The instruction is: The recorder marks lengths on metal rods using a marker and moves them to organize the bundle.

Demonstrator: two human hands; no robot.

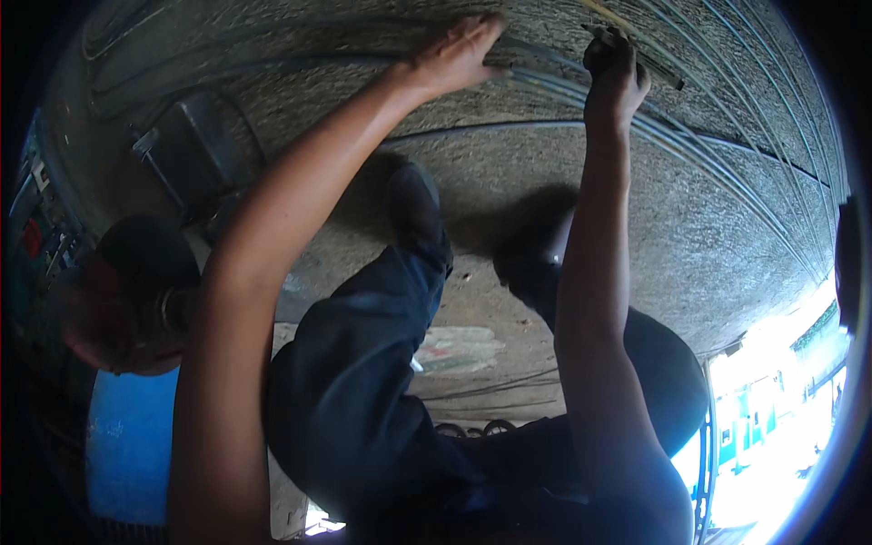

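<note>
Long, thin grey metal rods [549,84]: likely springy, light; I'd grip mid-length. Beside rods: left hand [454,50] spread wide, right hand [613,77] curled round short, straight dark bar [669,76]

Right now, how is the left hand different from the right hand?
The left hand is spread open with its thumb apart, while the right hand is curled, seemingly around a dark bar. The left hand points toward the picture's right; the right hand reaches toward its top. Both are near the long thin rods.
</note>
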